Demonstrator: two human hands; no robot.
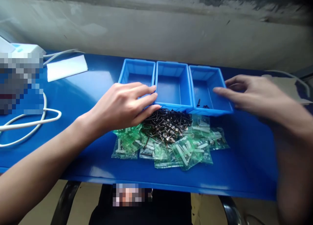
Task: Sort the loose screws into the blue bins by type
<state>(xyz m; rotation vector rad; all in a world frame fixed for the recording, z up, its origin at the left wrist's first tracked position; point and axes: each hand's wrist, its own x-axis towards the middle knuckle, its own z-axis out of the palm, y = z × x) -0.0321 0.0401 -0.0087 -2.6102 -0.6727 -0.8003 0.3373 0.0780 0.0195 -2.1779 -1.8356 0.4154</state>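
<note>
Three blue plastic bins stand side by side on the blue table: left bin [137,71], middle bin [172,84], right bin [207,86]. The right bin holds a few dark screws [201,104]. In front of the bins lies a heap of dark screws [168,123] on top of several small green plastic bags [188,151] with white parts inside. My left hand [122,105] hovers over the left edge of the heap, fingers stretched toward the screws, holding nothing visible. My right hand [251,94] is over the right bin's rim, fingers extended and apart.
A white cable [36,122] loops across the table at the left, by a white device [22,50] and a white card [66,67]. A grey wall rises behind the table. The table's front edge [171,185] runs near my body.
</note>
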